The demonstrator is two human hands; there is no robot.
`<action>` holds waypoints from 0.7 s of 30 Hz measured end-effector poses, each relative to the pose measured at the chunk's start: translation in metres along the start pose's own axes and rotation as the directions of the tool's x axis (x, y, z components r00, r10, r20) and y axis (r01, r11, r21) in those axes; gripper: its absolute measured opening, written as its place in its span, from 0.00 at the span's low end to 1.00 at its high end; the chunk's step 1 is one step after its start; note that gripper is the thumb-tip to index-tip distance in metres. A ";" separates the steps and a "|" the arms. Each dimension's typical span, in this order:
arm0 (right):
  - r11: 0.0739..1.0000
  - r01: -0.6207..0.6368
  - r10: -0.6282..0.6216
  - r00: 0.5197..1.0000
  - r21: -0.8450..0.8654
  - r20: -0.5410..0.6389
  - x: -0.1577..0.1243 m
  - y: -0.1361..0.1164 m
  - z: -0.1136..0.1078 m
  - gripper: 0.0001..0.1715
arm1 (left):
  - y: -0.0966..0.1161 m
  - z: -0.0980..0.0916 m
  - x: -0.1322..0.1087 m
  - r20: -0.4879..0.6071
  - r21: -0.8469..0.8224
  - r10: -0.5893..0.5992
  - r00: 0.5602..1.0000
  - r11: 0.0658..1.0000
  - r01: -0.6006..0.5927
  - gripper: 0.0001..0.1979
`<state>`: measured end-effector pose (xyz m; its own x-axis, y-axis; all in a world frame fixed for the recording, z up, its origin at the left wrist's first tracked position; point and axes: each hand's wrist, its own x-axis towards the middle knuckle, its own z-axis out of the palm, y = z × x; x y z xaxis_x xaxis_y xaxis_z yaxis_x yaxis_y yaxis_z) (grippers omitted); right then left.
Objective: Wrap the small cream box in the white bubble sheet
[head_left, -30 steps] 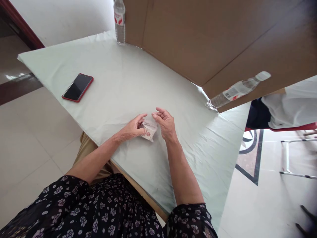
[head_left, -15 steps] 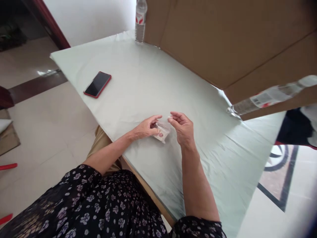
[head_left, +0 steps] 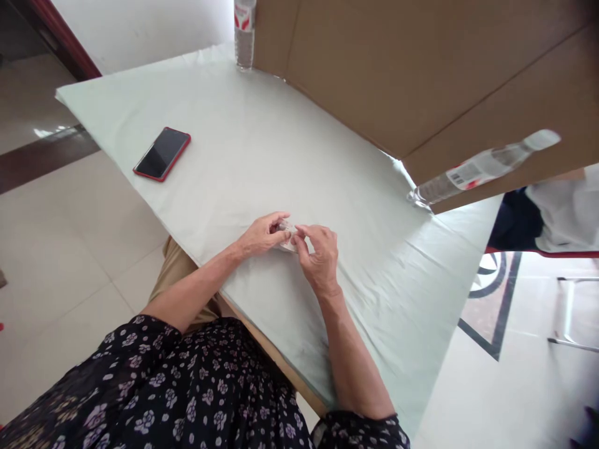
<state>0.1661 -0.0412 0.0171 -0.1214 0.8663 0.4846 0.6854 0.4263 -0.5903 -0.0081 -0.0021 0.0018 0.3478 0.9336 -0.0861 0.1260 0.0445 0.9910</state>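
Observation:
Low over the pale tablecloth, a small white packet point(head_left: 288, 247) with reddish print and what looks like clear film is mostly covered by fingers. My left hand point(head_left: 262, 236) grips it from the left, thumb on the near side and fingers behind. From the right, my right hand point(head_left: 319, 254) pinches at the packet's right end with thumb and forefinger. Whether those fingertips hold the film or the packet itself is too small to tell.
A red-cased phone point(head_left: 162, 153) lies at the table's left. A large cardboard panel point(head_left: 374, 75) stands along the far side, with a water bottle point(head_left: 244, 37) at its left end and another bottle point(head_left: 482, 168) at its right. The tablecloth point(head_left: 224, 174) spreads between.
My right hand has come in to the packet from a short way off, its fingertips now at the packet's end. The whole view has shifted slightly.

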 end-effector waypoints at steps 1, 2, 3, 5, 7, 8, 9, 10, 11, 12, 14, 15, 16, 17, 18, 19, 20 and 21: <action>0.998 0.035 -0.033 0.999 -0.048 0.029 -0.003 0.001 0.001 0.12 | -0.001 0.001 0.000 -0.006 0.025 0.005 1.000 1.000 -0.005 0.28; 0.995 0.063 -0.058 0.996 -0.083 0.061 -0.006 0.002 0.001 0.14 | -0.001 0.002 0.000 -0.020 0.061 0.017 1.000 0.998 -0.015 0.27; 0.991 0.085 -0.076 0.993 -0.104 0.091 -0.009 0.003 0.000 0.15 | -0.002 0.004 0.000 -0.042 0.109 0.037 0.998 0.994 -0.032 0.26; 0.988 0.108 -0.096 0.990 -0.108 0.107 -0.013 0.006 -0.002 0.16 | -0.004 0.007 0.001 -0.095 0.216 0.099 0.990 0.973 -0.077 0.23; 0.995 0.086 -0.083 0.995 -0.052 0.058 -0.014 0.009 -0.006 0.16 | -0.005 0.009 0.001 -0.135 0.284 0.161 0.978 0.952 -0.117 0.22; 0.998 0.056 -0.055 0.998 -0.007 0.030 -0.013 0.011 -0.008 0.17 | -0.006 0.009 0.001 -0.143 0.291 0.179 0.973 0.948 -0.131 0.23; 0.999 0.015 -0.016 1.000 0.044 0.017 -0.011 0.014 -0.010 0.21 | -0.006 0.009 0.001 -0.144 0.283 0.184 0.972 0.949 -0.138 0.23; 0.995 -0.032 0.029 0.999 0.094 0.031 -0.009 0.017 -0.011 0.26 | -0.006 0.009 0.001 -0.140 0.267 0.181 0.973 0.954 -0.139 0.23; 0.988 -0.077 0.068 0.995 0.135 0.075 -0.007 0.021 -0.012 0.34 | -0.006 0.008 0.001 -0.136 0.250 0.174 0.975 0.959 -0.137 0.24; 0.980 -0.116 0.094 0.986 0.165 0.136 -0.006 0.025 -0.012 0.42 | -0.007 0.008 0.001 -0.132 0.235 0.167 0.977 0.963 -0.132 0.24; 0.969 -0.157 0.107 0.962 0.191 0.251 -0.003 0.032 -0.008 0.53 | -0.007 0.007 0.001 -0.126 0.212 0.156 0.980 0.969 -0.127 0.24; 0.969 -0.158 0.100 0.954 0.191 0.282 -0.003 0.034 -0.006 0.55 | -0.007 0.006 0.001 -0.124 0.202 0.154 0.980 0.971 -0.127 0.24; 0.972 -0.148 0.091 0.952 0.182 0.291 -0.003 0.035 -0.004 0.55 | -0.007 0.006 0.001 -0.122 0.192 0.154 0.981 0.973 -0.129 0.24; 0.977 -0.130 0.078 0.956 0.169 0.284 -0.004 0.035 -0.002 0.53 | -0.007 0.006 0.001 -0.120 0.184 0.154 0.981 0.974 -0.131 0.24; 0.983 -0.105 0.062 0.962 0.151 0.264 -0.005 0.034 -0.001 0.51 | -0.007 0.006 0.001 -0.118 0.178 0.156 0.981 0.975 -0.133 0.24; 0.989 -0.074 0.041 0.970 0.129 0.239 -0.006 0.033 0.000 0.49 | -0.007 0.006 0.001 -0.118 0.174 0.159 0.980 0.975 -0.137 0.25; 0.994 -0.042 0.020 0.977 0.103 0.213 -0.007 0.031 0.000 0.47 | -0.007 0.007 0.001 -0.118 0.173 0.162 0.980 0.975 -0.140 0.25; 0.997 -0.013 -0.002 0.981 0.074 0.192 -0.008 0.030 0.000 0.44 | -0.007 0.007 0.001 -0.120 0.174 0.166 0.979 0.974 -0.143 0.25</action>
<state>0.1873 -0.0351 -0.0041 -0.2580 0.8993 0.3531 0.6319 0.4335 -0.6425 -0.0023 -0.0040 -0.0058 0.2501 0.9638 0.0920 0.2349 -0.1526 0.9600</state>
